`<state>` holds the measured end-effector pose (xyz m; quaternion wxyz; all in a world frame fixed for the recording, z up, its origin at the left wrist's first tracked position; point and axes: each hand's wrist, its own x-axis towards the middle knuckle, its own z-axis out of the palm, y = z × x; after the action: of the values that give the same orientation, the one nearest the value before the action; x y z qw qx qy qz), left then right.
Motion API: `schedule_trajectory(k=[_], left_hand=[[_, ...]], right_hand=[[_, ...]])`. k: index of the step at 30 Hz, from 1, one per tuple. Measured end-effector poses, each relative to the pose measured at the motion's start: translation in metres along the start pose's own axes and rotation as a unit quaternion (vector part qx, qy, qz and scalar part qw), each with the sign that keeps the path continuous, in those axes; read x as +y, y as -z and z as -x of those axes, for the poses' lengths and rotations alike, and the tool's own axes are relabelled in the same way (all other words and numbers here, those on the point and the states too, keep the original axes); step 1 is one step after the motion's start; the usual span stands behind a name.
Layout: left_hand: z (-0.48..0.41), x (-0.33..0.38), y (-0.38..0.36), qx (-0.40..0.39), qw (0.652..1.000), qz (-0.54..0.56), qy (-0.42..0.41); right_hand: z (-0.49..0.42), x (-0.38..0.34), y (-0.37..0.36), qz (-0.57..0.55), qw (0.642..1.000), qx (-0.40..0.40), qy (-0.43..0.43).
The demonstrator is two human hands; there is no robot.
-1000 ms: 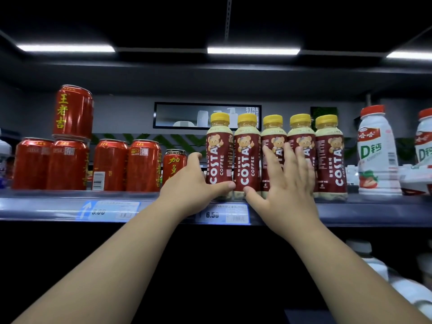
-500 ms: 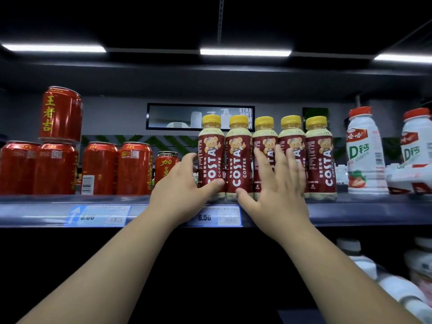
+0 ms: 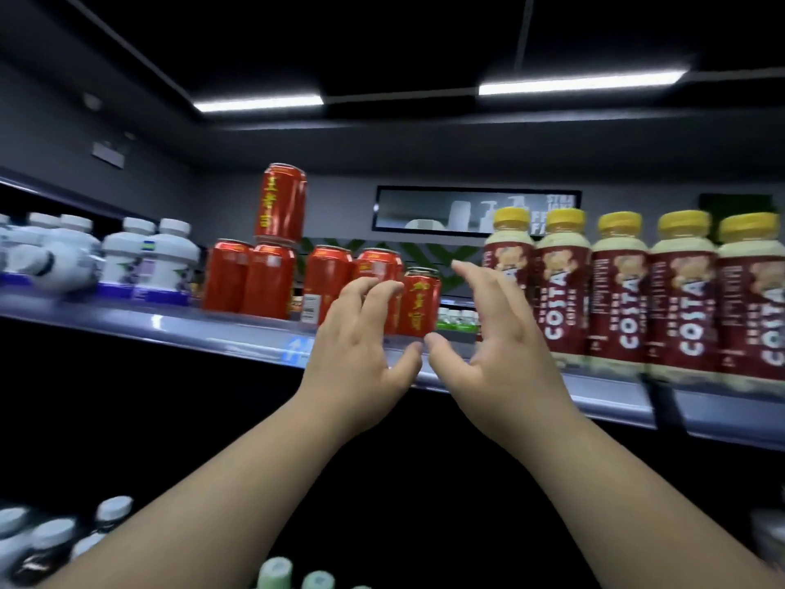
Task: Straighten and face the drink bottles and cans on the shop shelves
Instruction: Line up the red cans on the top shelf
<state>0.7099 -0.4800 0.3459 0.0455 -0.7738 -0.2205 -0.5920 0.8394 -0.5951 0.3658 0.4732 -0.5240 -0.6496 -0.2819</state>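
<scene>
While both hands hover before the shelf (image 3: 170,323), neither holds anything. The left hand (image 3: 359,359) and right hand (image 3: 499,354) have their fingers (image 3: 380,293) loosely curled and spread, flanking the short can (image 3: 421,303), which stands upright between the taller cans (image 3: 267,278) and the coffee bottles (image 3: 620,291). The bottles look faced already, so the cans seem the step in hand. Taking the short can next would need a light two-sided hold, clear of the stacked can (image 3: 281,201).
</scene>
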Motion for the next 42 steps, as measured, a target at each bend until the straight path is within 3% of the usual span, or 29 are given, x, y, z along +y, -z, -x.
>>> schedule_trajectory(k=[4, 8, 16, 20, 26, 29, 35, 42], left_hand=[[-0.003, -0.042, 0.034, 0.004, 1.000, -0.028, 0.010], [-0.013, -0.079, 0.059, -0.008, 0.999, -0.029, 0.009], [-0.038, -0.120, 0.062, -0.086, 0.991, 0.101, 0.031], [-0.052, -0.123, 0.053, -0.134, 0.978, 0.145, 0.072], [-0.072, -0.117, 0.041, -0.165, 0.979, 0.076, 0.093], [-0.083, -0.113, 0.035, -0.154, 0.982, 0.042, 0.099], [-0.088, -0.112, 0.017, -0.201, 0.966, 0.132, 0.098], [-0.086, -0.116, 0.012, -0.206, 0.973, 0.037, 0.100]], right_hand=[[-0.021, -0.021, -0.037, -0.005, 0.999, -0.022, -0.035], [-0.050, -0.033, -0.064, 0.058, 0.994, -0.041, -0.085], [-0.088, -0.036, -0.096, 0.056, 0.962, -0.074, -0.258], [-0.087, -0.033, -0.088, 0.122, 0.954, -0.059, -0.268], [-0.075, -0.027, -0.080, 0.116, 0.946, -0.094, -0.287], [-0.072, -0.024, -0.082, 0.134, 0.948, -0.054, -0.284], [-0.068, -0.014, -0.081, 0.120, 0.950, -0.021, -0.287], [-0.065, -0.008, -0.085, 0.168, 0.951, 0.034, -0.256]])
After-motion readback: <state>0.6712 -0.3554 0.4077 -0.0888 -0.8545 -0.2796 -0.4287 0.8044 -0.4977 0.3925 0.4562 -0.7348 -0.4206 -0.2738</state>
